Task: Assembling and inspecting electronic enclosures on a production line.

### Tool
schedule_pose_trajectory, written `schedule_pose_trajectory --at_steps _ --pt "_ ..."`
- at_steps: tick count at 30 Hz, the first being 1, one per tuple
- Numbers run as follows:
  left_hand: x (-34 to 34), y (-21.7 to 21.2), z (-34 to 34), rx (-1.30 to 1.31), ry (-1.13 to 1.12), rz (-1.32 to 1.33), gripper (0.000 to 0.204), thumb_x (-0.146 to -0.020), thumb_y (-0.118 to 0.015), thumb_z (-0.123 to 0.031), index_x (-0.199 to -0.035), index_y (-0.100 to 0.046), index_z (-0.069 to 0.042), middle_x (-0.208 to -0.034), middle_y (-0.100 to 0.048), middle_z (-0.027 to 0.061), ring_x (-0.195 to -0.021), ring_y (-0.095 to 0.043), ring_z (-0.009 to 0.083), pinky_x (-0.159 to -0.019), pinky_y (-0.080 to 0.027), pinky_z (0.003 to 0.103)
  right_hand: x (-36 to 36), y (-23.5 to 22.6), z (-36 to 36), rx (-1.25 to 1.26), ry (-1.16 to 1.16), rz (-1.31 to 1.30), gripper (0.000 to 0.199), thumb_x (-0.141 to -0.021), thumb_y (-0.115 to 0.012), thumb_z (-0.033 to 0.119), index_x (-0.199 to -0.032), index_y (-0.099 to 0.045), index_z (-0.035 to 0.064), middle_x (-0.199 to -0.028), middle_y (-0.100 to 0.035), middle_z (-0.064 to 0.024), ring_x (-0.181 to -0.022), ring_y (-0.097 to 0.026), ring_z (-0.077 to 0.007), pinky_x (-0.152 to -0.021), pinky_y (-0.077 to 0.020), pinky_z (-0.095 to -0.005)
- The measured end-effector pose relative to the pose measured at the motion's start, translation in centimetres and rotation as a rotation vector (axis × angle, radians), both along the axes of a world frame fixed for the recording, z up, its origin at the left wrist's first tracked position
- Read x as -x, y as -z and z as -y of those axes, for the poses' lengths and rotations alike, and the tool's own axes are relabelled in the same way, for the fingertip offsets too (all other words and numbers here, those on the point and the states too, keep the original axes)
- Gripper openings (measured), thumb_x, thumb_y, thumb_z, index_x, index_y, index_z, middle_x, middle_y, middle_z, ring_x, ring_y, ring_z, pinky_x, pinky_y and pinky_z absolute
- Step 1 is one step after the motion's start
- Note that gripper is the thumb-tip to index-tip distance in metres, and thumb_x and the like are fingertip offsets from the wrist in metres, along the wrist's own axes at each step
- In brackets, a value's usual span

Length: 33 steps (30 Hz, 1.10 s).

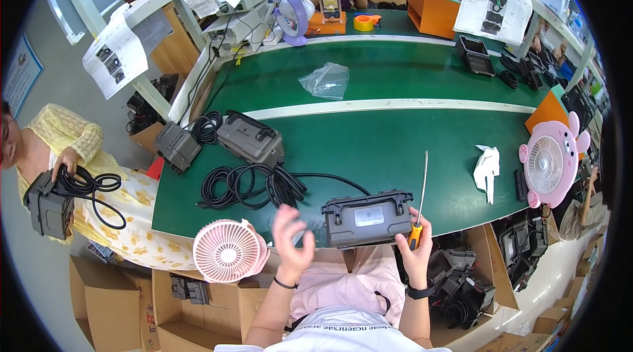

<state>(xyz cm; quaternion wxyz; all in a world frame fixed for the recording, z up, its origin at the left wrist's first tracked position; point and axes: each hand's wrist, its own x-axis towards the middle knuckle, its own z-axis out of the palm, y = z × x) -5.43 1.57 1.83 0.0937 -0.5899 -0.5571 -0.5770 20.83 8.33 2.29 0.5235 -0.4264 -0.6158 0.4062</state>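
Note:
A dark grey plastic box (336,228) with a pale label lies at the near edge of the green bench, in front of me. From it a black cable runs left to a coiled bundle (244,184). In my right hand (417,256), at the box's right end, is a screwdriver (415,236) with a yellow and black handle, its long shaft pointing up. My left hand (292,246) is raised left of the box, fingers apart and nothing in them. Two similar grey boxes (247,138) (177,146) rest at the bench's left, beside more coiled cable.
A pink fan (227,251) stands at my near left, another pink fan (548,161) at the right edge. A crumpled white cloth (486,171) and a clear plastic bag (328,81) lie on the bench. At left, a person holds a grey box (49,205) with cable.

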Motion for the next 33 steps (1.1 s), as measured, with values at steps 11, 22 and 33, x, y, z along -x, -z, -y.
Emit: schedule_pose_trajectory --at_steps 11,22,33 --pt "-0.3 0.9 -3.5 0.318 0.053 0.517 0.077 -0.09 -0.062 -0.001 -0.151 -0.017 -0.01 -0.093 -0.063 0.0061 -0.081 -0.06 0.0131 -0.074 -0.049 0.028 0.1 1.2 0.6 0.11 -0.008 -0.07 0.044 -0.082 -0.067 0.002 -0.12 -0.045 0.0044 -0.14 -0.048 -0.0122 -0.102 -0.053 -0.0116 -0.087 -0.0452 -0.0248" --pt "-1.3 2.4 -0.3 0.357 0.419 0.365 0.09 -0.082 -0.072 -0.049 -0.144 -0.028 -0.001 -0.149 -0.033 0.0229 -0.136 -0.035 0.0361 -0.112 -0.028 0.046 1.1 1.8 1.2 0.167 -0.024 -0.22 0.048 -0.084 -0.071 0.002 -0.122 -0.042 0.0031 -0.142 -0.045 -0.0135 -0.104 -0.055 -0.0124 -0.082 -0.0481 -0.0231" --pt "-0.9 0.2 -0.8 0.479 0.377 0.545 0.104 -0.064 -0.09 -0.023 -0.148 -0.031 -0.003 -0.138 -0.046 0.0155 -0.125 -0.048 0.0271 -0.105 -0.037 0.038 1.6 2.3 1.9 0.441 -0.038 -0.552 0.054 -0.079 -0.076 0.008 -0.123 -0.044 0.0103 -0.139 -0.046 -0.0114 -0.08 -0.05 -0.0059 -0.069 -0.0436 -0.0184"
